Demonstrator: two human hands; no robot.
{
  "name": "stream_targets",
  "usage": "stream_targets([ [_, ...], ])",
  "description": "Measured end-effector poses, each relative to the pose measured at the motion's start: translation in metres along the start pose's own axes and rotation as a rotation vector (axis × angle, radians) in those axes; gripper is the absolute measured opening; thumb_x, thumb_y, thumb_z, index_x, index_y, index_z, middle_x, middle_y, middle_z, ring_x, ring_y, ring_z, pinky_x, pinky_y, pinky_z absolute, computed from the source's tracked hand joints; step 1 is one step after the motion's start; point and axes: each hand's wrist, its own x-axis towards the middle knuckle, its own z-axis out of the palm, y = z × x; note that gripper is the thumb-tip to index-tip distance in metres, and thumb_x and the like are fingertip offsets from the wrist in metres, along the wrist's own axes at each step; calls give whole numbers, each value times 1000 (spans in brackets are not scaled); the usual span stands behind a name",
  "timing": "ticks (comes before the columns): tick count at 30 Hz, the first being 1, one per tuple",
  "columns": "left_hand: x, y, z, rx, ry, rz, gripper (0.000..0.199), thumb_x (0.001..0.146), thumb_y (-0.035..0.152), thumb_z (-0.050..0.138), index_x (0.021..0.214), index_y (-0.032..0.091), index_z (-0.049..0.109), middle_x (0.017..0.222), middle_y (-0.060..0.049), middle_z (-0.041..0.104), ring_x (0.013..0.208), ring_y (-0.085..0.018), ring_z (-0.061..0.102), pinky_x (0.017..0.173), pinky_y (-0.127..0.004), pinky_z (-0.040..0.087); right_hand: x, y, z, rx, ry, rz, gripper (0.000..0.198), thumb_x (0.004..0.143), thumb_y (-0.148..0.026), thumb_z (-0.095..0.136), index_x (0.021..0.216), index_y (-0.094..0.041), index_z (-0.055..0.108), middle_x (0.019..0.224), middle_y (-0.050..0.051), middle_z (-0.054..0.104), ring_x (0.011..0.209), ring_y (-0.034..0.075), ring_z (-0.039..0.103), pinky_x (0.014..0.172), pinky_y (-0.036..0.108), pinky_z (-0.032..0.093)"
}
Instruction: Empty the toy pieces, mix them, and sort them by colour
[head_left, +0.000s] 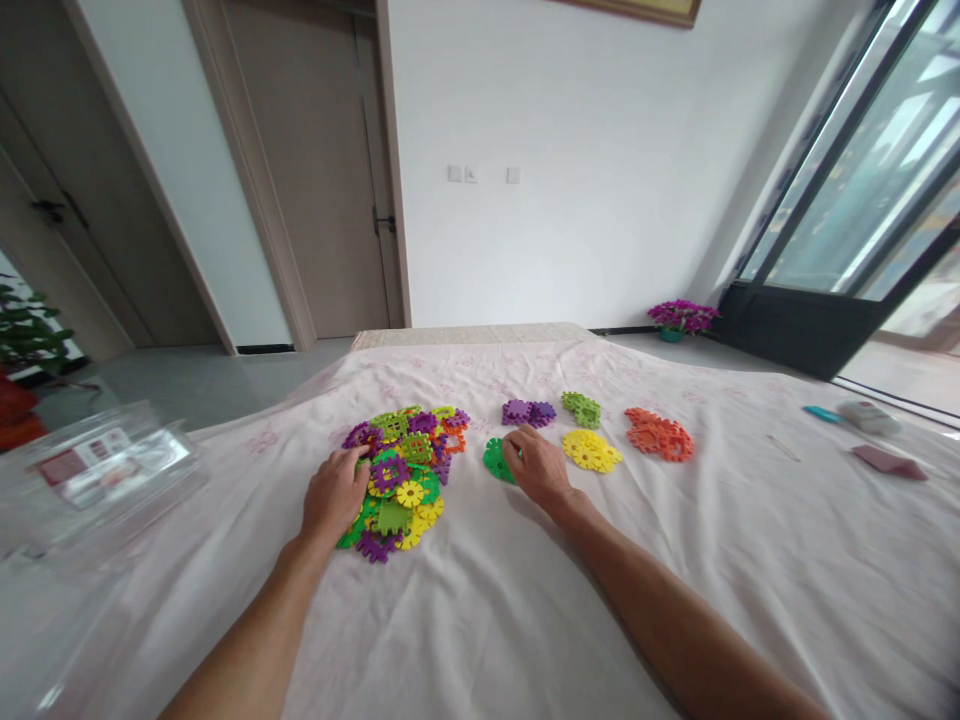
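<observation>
A mixed heap of plastic interlocking building pieces (390, 512) in purple, green, yellow and orange lies left of centre. My left hand (334, 492) rests against its left edge, fingers bent together on the pieces; what the fingertips hold is hidden. Right of the heap, my right hand (538, 466) is closed over a green round interlocking piece (495, 459), and its fingertips are out of sight. Around that hand lie separate groups by colour: purple pieces (528, 411), light green square pieces (582, 409), yellow flower-shaped pieces (592, 451) and orange pieces (660, 435).
A pale, wrinkled cloth (465, 620) covers the table. Clear plastic packaging (112, 480) stands at the left. On the far right are a blue object (822, 413), a whitish box-like object (868, 418) and a pink folded item (889, 462). Purple flowers (683, 316) stand beyond the table.
</observation>
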Motion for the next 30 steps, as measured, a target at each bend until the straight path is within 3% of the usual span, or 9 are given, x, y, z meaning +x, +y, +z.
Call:
stream_targets([
  [6,0,2,-2,0,5,-7,40,95,32,36,125,20,59,121,-10,63,113,-23,59,99,-35,44,4,24,-2,-102,40,156,32,98,-33,41,83,-22,68,90,2,63,75,12,56,59,26,25],
  [9,0,2,-2,4,1,-5,41,95,32,35,126,19,59,121,-10,63,112,-24,59,98,-36,44,5,23,-4,-98,73,150,34,101,-34,38,95,-24,70,96,3,63,80,13,57,61,25,28],
  [19,-1,3,-3,13,-8,-10,40,95,31,36,126,19,58,123,-10,63,114,-23,59,99,-35,44,-15,-35,11,81,-164,-384,27,100,-25,43,110,-23,68,95,5,62,87,16,56,76,27,38],
  [24,-1,1,-1,17,-2,-6,40,95,31,37,126,20,59,123,-10,63,113,-23,59,98,-35,44,-22,-67,17,35,-280,-483,29,99,-30,48,125,-27,59,105,6,59,89,18,53,74,29,38],
  [30,0,2,-1,18,-1,-7,41,95,32,36,127,19,59,123,-10,62,114,-24,59,99,-35,44,-23,-71,16,25,-301,-541,31,98,-46,47,117,-26,62,102,5,57,90,19,50,74,30,36],
])
